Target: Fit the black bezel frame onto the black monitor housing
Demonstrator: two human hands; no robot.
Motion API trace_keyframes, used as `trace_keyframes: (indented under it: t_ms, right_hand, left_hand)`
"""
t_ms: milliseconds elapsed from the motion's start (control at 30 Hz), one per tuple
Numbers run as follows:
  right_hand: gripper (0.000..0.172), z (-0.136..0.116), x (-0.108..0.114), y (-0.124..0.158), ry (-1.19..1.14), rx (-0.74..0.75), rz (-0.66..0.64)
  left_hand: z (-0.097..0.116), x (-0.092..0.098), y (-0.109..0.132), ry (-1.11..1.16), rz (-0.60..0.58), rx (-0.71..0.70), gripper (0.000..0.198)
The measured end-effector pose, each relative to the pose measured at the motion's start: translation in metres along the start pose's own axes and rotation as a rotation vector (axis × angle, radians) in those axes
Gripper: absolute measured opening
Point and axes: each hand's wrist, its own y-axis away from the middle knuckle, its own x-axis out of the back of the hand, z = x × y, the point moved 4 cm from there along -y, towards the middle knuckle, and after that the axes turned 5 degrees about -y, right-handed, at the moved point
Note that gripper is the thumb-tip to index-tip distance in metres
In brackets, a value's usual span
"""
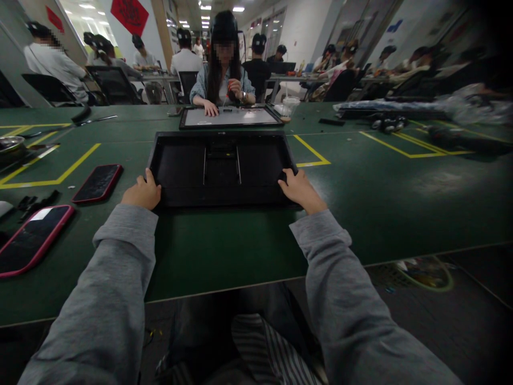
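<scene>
Between my hands is a black monitor housing (pixel 182 163), a wide shallow shell tilted toward me over the green table (pixel 224 240). Two thin metal strips run up its middle, around a slotted recess. My left hand (pixel 142 192) grips its left edge near the lower corner, thumb on the rim. At the opposite edge my right hand (pixel 300 187) holds it, with fingers curled over the side. Parts of the fingers on both hands are hidden behind the shell.
Two red-cased phones (pixel 98 183) lie left, near a metal bowl (pixel 12 144). Across the table a co-worker (pixel 224 69) touches a flat panel (pixel 248 116). A plastic cup (pixel 289 105) stands beside it. Plastic-wrapped parts (pixel 393 109) lie far right. Yellow tape marks the tabletop; a basket (pixel 428 272) sits below.
</scene>
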Motion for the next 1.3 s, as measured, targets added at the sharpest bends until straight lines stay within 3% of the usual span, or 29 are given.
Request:
trace_keyframes:
  t_ms: [1300]
  right_hand:
    - [0.056, 0.0051, -0.0058, -0.0046, -0.018, 0.028, 0.047]
  left_hand:
    - [-0.0015, -0.0015, -0.0012, -0.013, 0.006, 0.003, 0.077]
